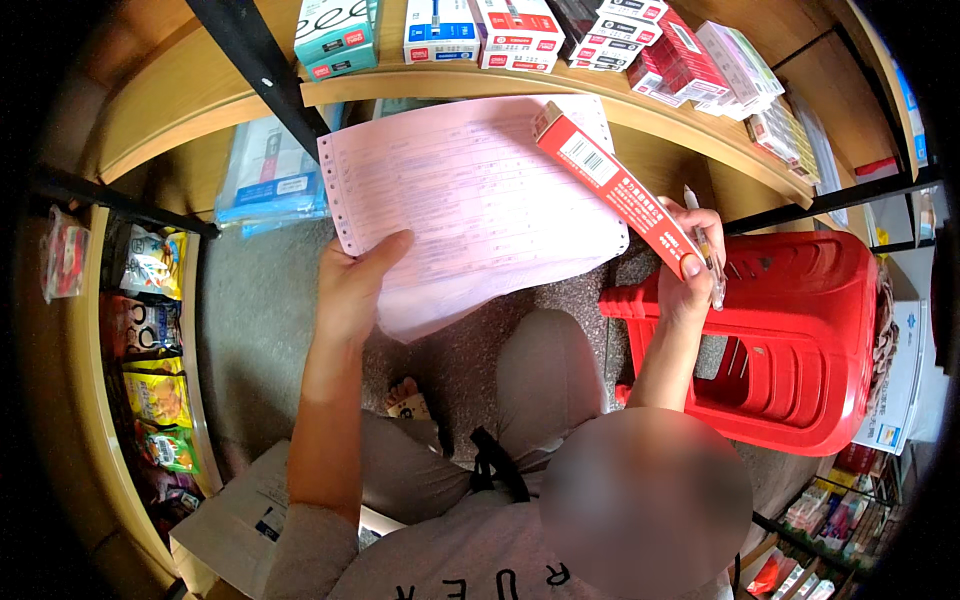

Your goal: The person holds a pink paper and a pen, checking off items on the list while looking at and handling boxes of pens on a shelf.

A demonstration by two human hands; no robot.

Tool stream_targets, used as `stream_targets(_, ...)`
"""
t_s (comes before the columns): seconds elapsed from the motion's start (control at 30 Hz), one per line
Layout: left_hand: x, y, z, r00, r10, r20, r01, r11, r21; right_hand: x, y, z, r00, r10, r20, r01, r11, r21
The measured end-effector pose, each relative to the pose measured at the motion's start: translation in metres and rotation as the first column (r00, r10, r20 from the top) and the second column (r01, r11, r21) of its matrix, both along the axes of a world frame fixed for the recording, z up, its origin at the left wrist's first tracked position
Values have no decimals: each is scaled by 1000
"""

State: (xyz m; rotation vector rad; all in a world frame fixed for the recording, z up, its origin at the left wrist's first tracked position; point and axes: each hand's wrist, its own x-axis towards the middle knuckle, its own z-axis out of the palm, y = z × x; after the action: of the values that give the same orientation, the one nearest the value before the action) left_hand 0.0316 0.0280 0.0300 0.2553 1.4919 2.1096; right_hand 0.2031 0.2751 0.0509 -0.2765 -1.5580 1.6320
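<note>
A pink printed form [460, 190] with punched holes along its left edge is gripped at its lower left by my left hand [362, 275], the thumb lying on top. My right hand [692, 255] is closed round the lower end of a long, narrow red box [625, 200] with a white barcode label. A clear pen [706, 240] is also tucked between the fingers of that hand. The far end of the red box overlaps the upper right part of the form. The form's lower edge curls and hangs over my lap.
Ahead is a wooden shelf [420, 83] with stacked small cartons [440, 30]. Snack bags [158, 262] line a rack at left. A red plastic stool [790, 330] lies on its side at right. A cardboard box [235, 520] stands at lower left.
</note>
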Motion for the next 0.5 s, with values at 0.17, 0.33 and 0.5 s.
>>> stream_targets(0.17,2,1,5,1000,-1,5,1,1000,4,-2,-1,1,1000,2,14,-2,999,32)
stream_targets(0.33,2,-4,9,999,-44,7,44,999,-5,2,-1,-6,996,7,87,-14,996,85)
stream_targets(0.5,0,-4,4,997,-75,11,74,995,60,2,-5,-3,996,31,88,-38,996,75)
